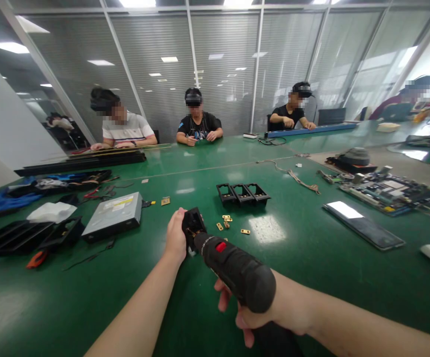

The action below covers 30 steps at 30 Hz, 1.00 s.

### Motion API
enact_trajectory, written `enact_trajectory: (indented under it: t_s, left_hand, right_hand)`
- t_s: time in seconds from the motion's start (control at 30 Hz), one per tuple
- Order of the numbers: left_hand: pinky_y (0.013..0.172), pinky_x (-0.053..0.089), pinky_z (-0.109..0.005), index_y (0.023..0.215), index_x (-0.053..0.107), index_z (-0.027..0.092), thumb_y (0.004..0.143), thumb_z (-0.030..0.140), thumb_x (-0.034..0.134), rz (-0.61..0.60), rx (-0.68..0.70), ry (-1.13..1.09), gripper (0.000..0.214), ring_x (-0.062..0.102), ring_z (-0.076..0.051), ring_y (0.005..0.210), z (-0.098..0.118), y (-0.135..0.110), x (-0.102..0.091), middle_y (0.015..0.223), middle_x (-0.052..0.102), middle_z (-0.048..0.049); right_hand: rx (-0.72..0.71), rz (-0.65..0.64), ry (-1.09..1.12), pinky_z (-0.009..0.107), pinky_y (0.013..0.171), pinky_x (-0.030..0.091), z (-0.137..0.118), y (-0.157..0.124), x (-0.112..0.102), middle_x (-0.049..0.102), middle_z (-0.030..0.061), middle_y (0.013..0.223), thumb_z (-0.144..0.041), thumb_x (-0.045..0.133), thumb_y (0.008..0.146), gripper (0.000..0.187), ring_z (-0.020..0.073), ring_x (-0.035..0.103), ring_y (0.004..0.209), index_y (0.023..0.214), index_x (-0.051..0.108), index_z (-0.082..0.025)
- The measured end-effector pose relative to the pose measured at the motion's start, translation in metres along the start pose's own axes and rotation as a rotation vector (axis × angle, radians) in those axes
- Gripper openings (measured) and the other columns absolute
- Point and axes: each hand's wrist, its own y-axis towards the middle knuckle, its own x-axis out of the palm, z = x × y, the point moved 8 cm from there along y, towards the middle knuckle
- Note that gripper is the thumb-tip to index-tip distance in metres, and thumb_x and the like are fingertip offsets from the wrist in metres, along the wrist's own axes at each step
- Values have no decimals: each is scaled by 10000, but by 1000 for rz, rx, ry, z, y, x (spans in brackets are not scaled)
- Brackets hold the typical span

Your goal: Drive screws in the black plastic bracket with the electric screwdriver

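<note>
Holding a small black housing (197,216) in the left hand (175,237) and a black power drill (241,270) with a red switch in the right hand (254,317), so both grips are full. Left grip is closed around the side of the housing, out in front over the green surface (185,292); can't tell if it's resting there or held a bit above. Right grip is wrapped round the drill, a few fingers poking out below the body. Nose of the drill points right into the housing, but no way to see whether the bit is touching anything in there. Just past it there's a scatter of little brass plates (245,231), some bunched up, one off to the right. Behind those sits a row of three black frames (234,199). Over to the left, an optical drive (114,214) lies flat; on the right, a phone (363,228) with a circuit board (389,187) behind it. Three people sit along the far side, one with a long blue bar (311,130).
</note>
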Motion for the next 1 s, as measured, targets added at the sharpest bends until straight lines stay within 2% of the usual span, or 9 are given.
enact_trajectory:
  t_s: [0.1, 0.23, 0.37, 0.43, 0.57, 0.63, 0.77, 0.9, 1.0]
  left_hand:
    - [769, 657, -393, 1129, 675, 197, 854, 762, 790, 14, -19, 4, 639, 831, -297, 875, 4, -3, 4, 950, 851, -105]
    - [708, 656, -378, 1067, 739, 140, 886, 817, 721, 31, -80, 50, 701, 826, -290, 803, 1, -6, 4, 937, 858, -163]
    - [694, 657, -392, 1029, 763, 141, 829, 917, 723, 46, -30, 100, 803, 838, -325, 825, 3, -6, 2, 918, 861, -167]
    - [705, 662, -402, 1009, 767, 142, 793, 960, 722, 52, 4, 125, 847, 845, -350, 856, 4, -5, 1, 905, 859, -173]
    - [724, 674, -410, 1011, 760, 149, 784, 1003, 686, 59, 20, 115, 887, 855, -368, 888, 3, -4, 0, 863, 851, -169]
    - [714, 675, -403, 1017, 758, 145, 801, 1003, 670, 59, 0, 105, 889, 857, -361, 873, 2, -3, 0, 855, 848, -166]
    - [712, 676, -404, 1044, 755, 137, 867, 962, 646, 74, -31, 101, 851, 857, -346, 849, 2, -5, 0, 893, 856, -174]
    - [713, 679, -390, 1048, 772, 126, 949, 905, 600, 69, -63, 108, 804, 855, -323, 829, 4, -6, 1, 940, 866, -192]
    - [692, 678, -378, 1056, 781, 134, 992, 873, 567, 64, -87, 104, 773, 856, -318, 841, 3, -6, 1, 950, 870, -189]
  right_hand:
    - [-1, 0, 27, 245, 523, 563, 3, 1, -6, 720, -28, 944, -144, 893, 567, 613, 133, 718, 578, 1118, 627, -183]
    - [-19, 6, -9, 234, 543, 579, 3, 0, -3, 684, -54, 856, -137, 889, 601, 589, 134, 728, 591, 1119, 611, -183]
    - [36, 33, -39, 229, 546, 555, -1, -4, 7, 708, -51, 754, -175, 952, 532, 693, 134, 681, 590, 1139, 617, -173]
    - [34, 44, -48, 227, 535, 518, -6, -6, 12, 694, -47, 715, -156, 1001, 449, 693, 144, 666, 594, 1051, 658, -163]
    - [-14, 50, -92, 207, 547, 457, -14, -6, 18, 680, -37, 719, -126, 1026, 430, 545, 108, 610, 617, 857, 689, -151]
    - [-23, 67, -96, 195, 540, 466, -14, -5, 17, 679, -37, 721, -130, 1046, 407, 558, 97, 595, 616, 827, 679, -153]
    - [40, 38, -46, 224, 523, 555, -7, -3, 17, 713, -26, 738, -220, 1085, 388, 664, 131, 659, 584, 906, 672, -164]
    - [28, -21, -66, 190, 522, 551, -10, -4, 18, 714, -14, 705, -240, 1061, 488, 537, 119, 678, 582, 837, 662, -156]
    - [21, -16, -49, 185, 511, 560, -13, -4, 17, 715, -17, 696, -247, 1078, 470, 554, 112, 669, 567, 839, 676, -150]
